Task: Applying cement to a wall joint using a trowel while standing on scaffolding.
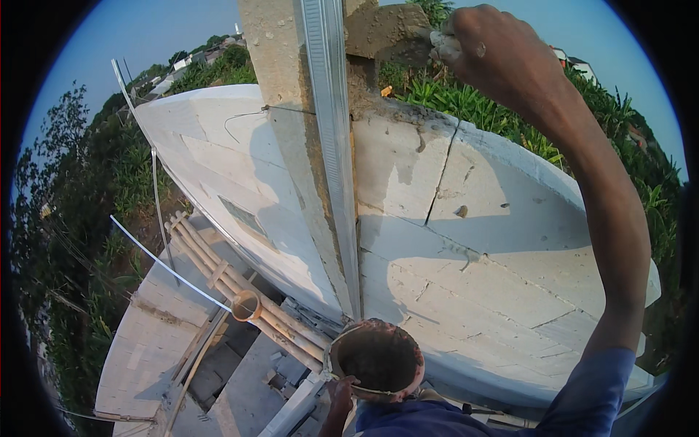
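Note:
My right hand (491, 58) is raised at the upper right, closed on the handle of a mortar-caked trowel (389, 33). Its blade is against the top of a concrete column (280, 58), beside a vertical metal straightedge (328, 146). Rough wet mortar (393, 113) lies along the top of the white block wall (437, 291) below it. At the lower middle, my left hand (340, 397) is closed on the rim or handle of a stained bucket (413, 368) with dark mortar inside.
Bundled bamboo poles (284, 328) with a small orange bucket (246, 306) cross the lower left, above a lower level (145, 335) with rubble and boards. A thin white pipe (153, 255) slants there. Greenery and distant houses lie beyond the wall.

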Demonstrator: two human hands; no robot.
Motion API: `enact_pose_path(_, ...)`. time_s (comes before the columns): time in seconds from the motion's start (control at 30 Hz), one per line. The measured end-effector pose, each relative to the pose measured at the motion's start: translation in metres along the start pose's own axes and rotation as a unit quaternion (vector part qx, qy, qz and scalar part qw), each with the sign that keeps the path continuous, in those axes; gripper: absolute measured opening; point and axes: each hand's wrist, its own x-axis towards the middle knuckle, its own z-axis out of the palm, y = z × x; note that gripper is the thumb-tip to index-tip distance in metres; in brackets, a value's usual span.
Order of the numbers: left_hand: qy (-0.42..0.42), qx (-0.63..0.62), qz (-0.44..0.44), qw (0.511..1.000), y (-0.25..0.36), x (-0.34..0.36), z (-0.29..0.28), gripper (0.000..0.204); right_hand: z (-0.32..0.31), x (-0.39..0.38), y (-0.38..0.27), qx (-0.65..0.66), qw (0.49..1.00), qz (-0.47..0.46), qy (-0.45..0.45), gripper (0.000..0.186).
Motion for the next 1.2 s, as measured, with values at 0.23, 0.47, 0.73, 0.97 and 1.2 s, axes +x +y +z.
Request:
enact_pose_path(0.23, -0.008, -0.002, -0.018, 1.000, 0.000, -0.001, 0.000, 0.007, 0.037, -0.017, 0.024, 0.039, 0.996, -0.064, -0.045, 0.015)
enact_pose_path(0.47, 0.098, -0.018, -0.132, 0.986, 0.020, -0.029, 0.014, 0.008, 0.034, -0.022, -0.002, -0.005, 0.999, -0.031, 0.001, 0.016)
enact_pose_path(0.73, 0.104, -0.016, -0.055, 0.993, 0.025, -0.025, 0.041, 0.016, -0.061, -0.212, 0.018, 0.357, 0.852, 0.213, -0.319, 0.032)
enact_pose_path(0.97, 0.032, 0.112, 0.056, 0.992, -0.021, -0.046, 0.029, 0.006, 0.099, -0.457, -0.133, 0.400, 0.623, 0.072, -0.668, 0.037)
enact_pose_path(1.2, 0.008, 0.201, -0.111, 0.973, 0.009, -0.097, 0.058, 0.012, 0.117, -0.514, -0.241, 0.374, 0.749, -0.058, -0.544, 0.023)
